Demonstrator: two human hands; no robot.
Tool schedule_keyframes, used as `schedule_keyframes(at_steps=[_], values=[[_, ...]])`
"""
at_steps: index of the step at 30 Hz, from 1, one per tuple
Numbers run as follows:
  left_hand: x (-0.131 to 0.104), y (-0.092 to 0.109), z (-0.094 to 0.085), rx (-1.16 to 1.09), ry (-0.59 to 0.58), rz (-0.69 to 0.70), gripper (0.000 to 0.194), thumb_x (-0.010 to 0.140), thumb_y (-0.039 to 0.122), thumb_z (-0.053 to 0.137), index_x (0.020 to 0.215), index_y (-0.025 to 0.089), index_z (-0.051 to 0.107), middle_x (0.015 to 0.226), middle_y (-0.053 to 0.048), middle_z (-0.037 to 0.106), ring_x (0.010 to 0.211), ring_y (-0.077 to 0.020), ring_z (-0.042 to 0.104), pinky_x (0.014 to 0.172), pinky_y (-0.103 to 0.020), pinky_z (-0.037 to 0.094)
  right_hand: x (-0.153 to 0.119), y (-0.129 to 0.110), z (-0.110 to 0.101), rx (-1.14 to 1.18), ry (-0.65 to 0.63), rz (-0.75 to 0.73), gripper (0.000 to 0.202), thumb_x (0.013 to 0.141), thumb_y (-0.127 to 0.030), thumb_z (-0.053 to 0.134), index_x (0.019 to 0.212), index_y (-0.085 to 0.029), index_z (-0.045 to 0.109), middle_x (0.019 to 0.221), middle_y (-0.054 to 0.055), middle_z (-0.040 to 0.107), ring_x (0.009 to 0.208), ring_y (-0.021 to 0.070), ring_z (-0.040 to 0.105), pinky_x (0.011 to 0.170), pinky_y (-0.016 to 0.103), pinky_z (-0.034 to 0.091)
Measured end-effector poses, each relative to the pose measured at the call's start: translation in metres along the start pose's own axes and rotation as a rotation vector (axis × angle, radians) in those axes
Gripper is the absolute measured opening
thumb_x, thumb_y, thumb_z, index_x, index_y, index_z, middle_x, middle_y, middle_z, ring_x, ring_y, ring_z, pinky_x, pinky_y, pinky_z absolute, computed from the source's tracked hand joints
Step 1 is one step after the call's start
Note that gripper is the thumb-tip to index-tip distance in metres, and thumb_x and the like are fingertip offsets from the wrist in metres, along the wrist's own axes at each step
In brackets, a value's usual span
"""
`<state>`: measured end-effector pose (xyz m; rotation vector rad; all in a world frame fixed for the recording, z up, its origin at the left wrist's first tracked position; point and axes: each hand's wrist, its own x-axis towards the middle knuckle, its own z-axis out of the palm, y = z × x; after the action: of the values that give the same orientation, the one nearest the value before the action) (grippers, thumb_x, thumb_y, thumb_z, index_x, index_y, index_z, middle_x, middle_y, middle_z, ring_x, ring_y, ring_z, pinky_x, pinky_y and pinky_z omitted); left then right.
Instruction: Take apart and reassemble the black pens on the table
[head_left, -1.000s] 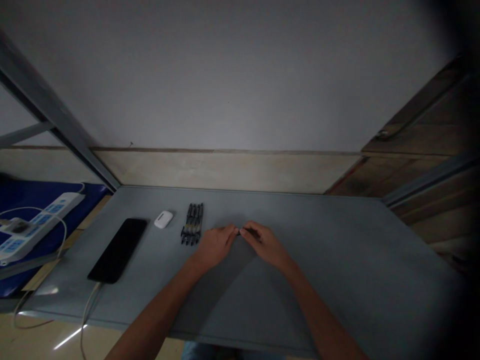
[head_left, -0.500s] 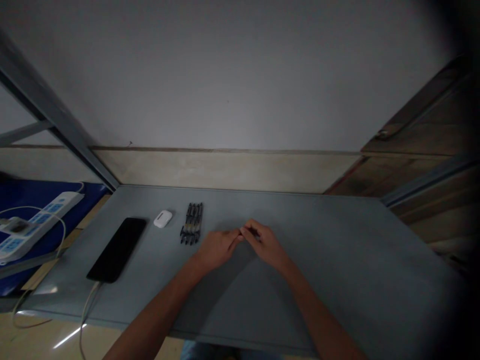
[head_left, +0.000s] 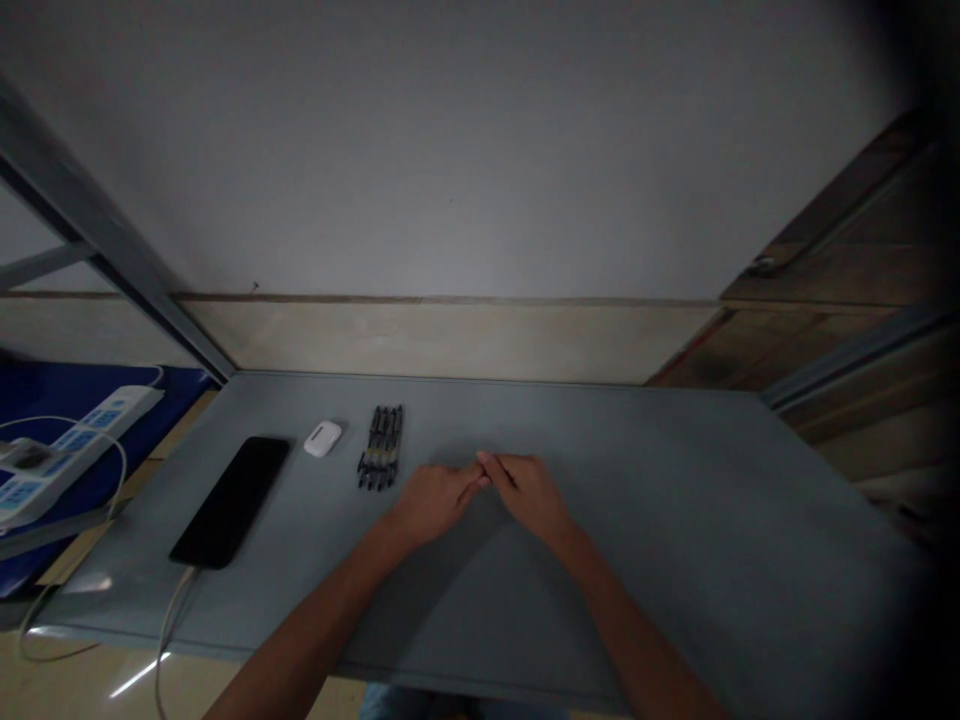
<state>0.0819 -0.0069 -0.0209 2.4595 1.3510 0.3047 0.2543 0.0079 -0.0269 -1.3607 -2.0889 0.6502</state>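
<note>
My left hand and my right hand meet above the grey table, fingertips touching. Both are closed in a pinch, the thumbs and forefingers pressed together. Anything between the fingers is hidden or too small to make out. To the left of my left hand, several dark pens with clear middles lie side by side in a tight row, apart from the hand.
A white earbud case and a black phone with a cable lie left on the grey table. Beyond its left edge is a white power strip. A wall rises along the back, with metal posts at both sides.
The fingers of my right hand have folded down and flattened a little where the hands meet. My left hand has hardly moved. The view has shifted slightly.
</note>
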Motion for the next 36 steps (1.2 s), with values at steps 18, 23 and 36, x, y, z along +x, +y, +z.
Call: schedule_keyframes(at_steps=[18, 23, 36], values=[[0.001, 0.005, -0.005, 0.085, 0.03, -0.091, 0.04, 0.099, 0.042, 0.024, 0.105, 0.019, 0.057, 0.083, -0.01, 0.07, 0.072, -0.0221, 0.068, 0.063, -0.028, 0.049, 0.003, 0.0, -0.003, 0.283, -0.007, 0.09, 0.047, 0.091, -0.046, 0.042, 0.054, -0.018, 0.05, 0.051, -0.002, 0.041, 0.05, 0.012, 0.04, 0.049, 0.024, 0.028], [0.0, 0.004, -0.006, 0.149, 0.01, -0.09, 0.038, 0.099, 0.041, 0.026, 0.109, 0.021, 0.056, 0.087, -0.01, 0.07, 0.073, -0.0227, 0.068, 0.064, -0.03, 0.05, 0.003, 0.001, -0.001, 0.334, -0.029, 0.11, 0.047, 0.092, -0.045, 0.041, 0.053, -0.019, 0.049, 0.052, -0.002, 0.041, 0.05, 0.0121, 0.04, 0.049, 0.024, 0.028], [0.0, -0.002, -0.011, -0.413, 0.102, -0.024, 0.038, 0.098, 0.044, 0.03, 0.096, 0.02, 0.059, 0.076, -0.002, 0.063, 0.07, -0.0153, 0.06, 0.066, -0.024, 0.043, 0.0, -0.009, -0.005, 0.414, -0.02, 0.146, 0.043, 0.091, -0.051, 0.041, 0.062, -0.019, 0.049, 0.056, -0.003, 0.04, 0.052, 0.0116, 0.038, 0.049, 0.024, 0.029]])
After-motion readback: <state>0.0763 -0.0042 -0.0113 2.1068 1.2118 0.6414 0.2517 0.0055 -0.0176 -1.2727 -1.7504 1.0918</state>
